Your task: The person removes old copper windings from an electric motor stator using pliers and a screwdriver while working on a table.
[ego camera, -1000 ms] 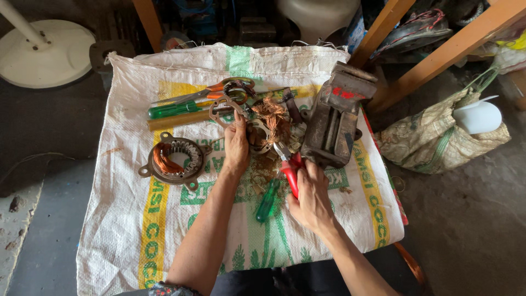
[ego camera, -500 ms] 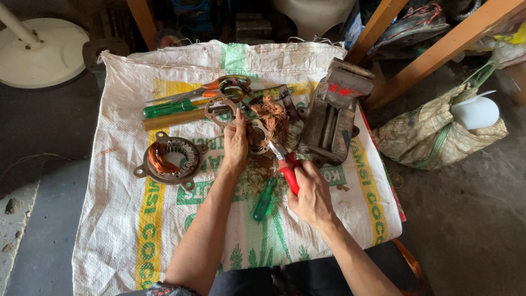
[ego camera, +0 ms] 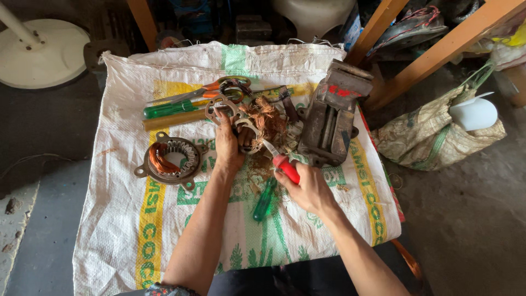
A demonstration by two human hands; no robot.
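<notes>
The left hand point(ego camera: 227, 145) clenches a motor stator point(ego camera: 246, 123) that sits just left of the grey metal vise point(ego camera: 329, 118), and the right hand point(ego camera: 309, 189) grasps a red-handled tool point(ego camera: 285, 164) with its tip pushed into the copper winding. The work seems only partly done — much tangled copper wire still sits in the core, and some loose bits lie below it. A second stator point(ego camera: 170, 159), further left of the vise, keeps its coil untouched.
</notes>
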